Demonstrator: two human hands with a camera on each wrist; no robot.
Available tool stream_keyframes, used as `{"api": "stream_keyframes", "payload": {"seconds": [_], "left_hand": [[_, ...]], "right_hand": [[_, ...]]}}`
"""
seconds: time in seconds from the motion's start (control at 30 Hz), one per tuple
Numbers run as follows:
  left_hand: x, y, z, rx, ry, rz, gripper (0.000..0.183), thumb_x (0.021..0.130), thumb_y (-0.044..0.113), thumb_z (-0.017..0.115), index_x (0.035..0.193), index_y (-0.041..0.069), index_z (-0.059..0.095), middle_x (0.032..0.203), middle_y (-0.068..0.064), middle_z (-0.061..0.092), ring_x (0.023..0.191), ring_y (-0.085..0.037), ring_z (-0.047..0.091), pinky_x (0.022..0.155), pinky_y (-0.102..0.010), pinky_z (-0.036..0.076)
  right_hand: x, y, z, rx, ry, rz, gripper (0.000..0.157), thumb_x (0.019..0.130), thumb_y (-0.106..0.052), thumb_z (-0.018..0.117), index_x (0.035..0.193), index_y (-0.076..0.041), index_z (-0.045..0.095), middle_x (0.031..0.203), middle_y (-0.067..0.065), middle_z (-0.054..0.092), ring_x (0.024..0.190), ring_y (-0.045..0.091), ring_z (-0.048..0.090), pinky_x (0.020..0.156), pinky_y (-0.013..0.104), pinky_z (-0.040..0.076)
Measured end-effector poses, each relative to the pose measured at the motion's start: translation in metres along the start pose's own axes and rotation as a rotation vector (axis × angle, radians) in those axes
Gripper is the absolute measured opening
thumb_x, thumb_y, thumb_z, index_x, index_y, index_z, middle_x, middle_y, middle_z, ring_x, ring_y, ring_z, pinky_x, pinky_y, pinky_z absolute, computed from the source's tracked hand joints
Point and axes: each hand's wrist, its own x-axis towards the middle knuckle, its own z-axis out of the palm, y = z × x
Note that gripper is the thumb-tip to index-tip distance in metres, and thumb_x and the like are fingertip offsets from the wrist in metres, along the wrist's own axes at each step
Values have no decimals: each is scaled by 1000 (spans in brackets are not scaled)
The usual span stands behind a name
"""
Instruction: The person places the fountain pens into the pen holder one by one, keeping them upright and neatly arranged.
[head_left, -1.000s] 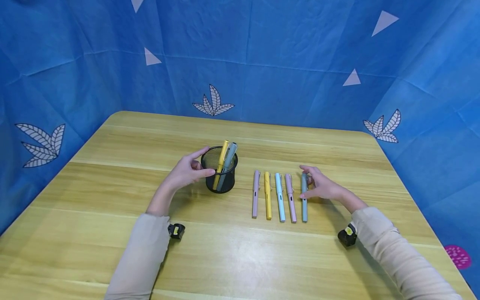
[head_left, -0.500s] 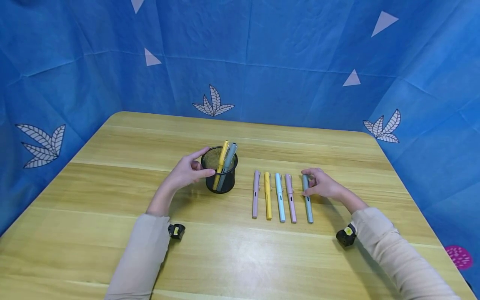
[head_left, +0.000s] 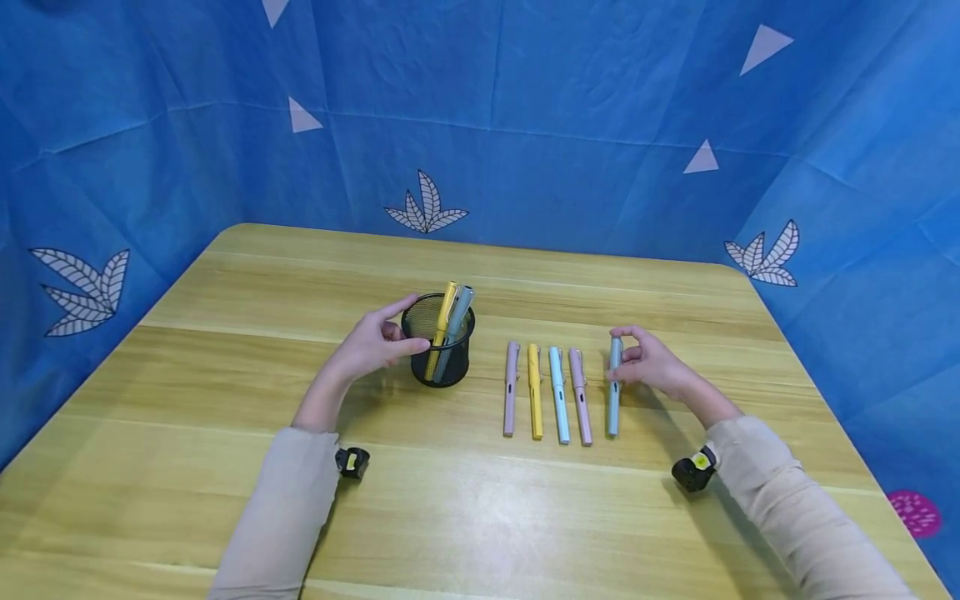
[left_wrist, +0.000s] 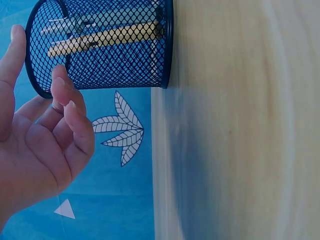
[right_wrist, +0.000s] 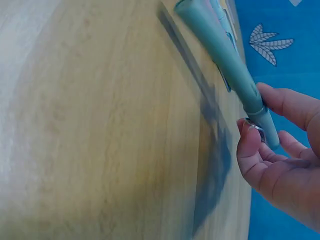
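Observation:
In the head view my left hand (head_left: 367,343) holds the black mesh pen holder (head_left: 459,367) by its rim, thumb at the front and index finger at the back. A yellow pen (head_left: 448,302) and a grey-blue pen (head_left: 461,307) lean inside it. My right hand (head_left: 652,365) pinches another grey-blue pen (head_left: 614,408) near its capped end; in the right wrist view this pen (right_wrist: 225,60) slants above its shadow. Left of it lie a purple pen (head_left: 581,408), a light blue pen (head_left: 560,407), a yellow pen (head_left: 536,404) and a second purple pen (head_left: 511,400), roughly parallel.
The wooden table (head_left: 420,500) reaches back to a blue patterned cloth (head_left: 570,100), which also hangs along both sides. Black wrist cameras sit under the left sleeve (head_left: 285,508) and the right sleeve (head_left: 795,500).
My right hand has lifted the rightmost grey-blue pen, which turned slightly and shifted a little right and back. The left hand, pen holder and other pens stay put.

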Motion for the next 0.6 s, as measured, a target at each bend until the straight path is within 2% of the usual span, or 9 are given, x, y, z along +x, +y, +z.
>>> {"api": "stream_keyframes", "payload": {"seconds": [0.1,0.23,0.37,0.5,0.6], "left_hand": [[-1,3,0,-7,-4,-8,74,80,15,68,142,17,27,58,-3,39,47,-13,36,48,-28,36],[-2,4,0,-15,-9,-5,73,81,11,67,142,14,26,58,-4,39,47,-14,36,48,-28,36],[0,2,0,-15,-10,1,73,81,14,67,142,17,27,57,-3,39,47,-13,36,49,-28,36],[0,-1,0,1,-3,11,73,80,18,68,141,20,29,58,-3,39,47,-12,36,48,-28,36],[0,-1,0,6,-2,17,74,80,19,69,141,20,28,58,-3,39,47,-12,35,48,-27,35]], "right_hand": [[0,0,-2,23,11,2,66,81,4,59,134,5,20,79,11,51,60,13,48,58,29,45],[-1,0,-4,60,28,4,67,84,2,58,137,3,18,82,12,49,63,14,52,62,31,47],[-2,-3,-3,119,84,10,68,82,4,60,138,1,20,84,12,47,68,15,59,67,36,51],[-2,-7,-2,207,127,-5,68,81,7,60,137,-1,22,86,12,46,68,17,62,66,39,51],[-2,-11,0,269,144,-35,62,84,5,57,136,-4,26,87,11,45,68,17,62,65,39,51]]}}
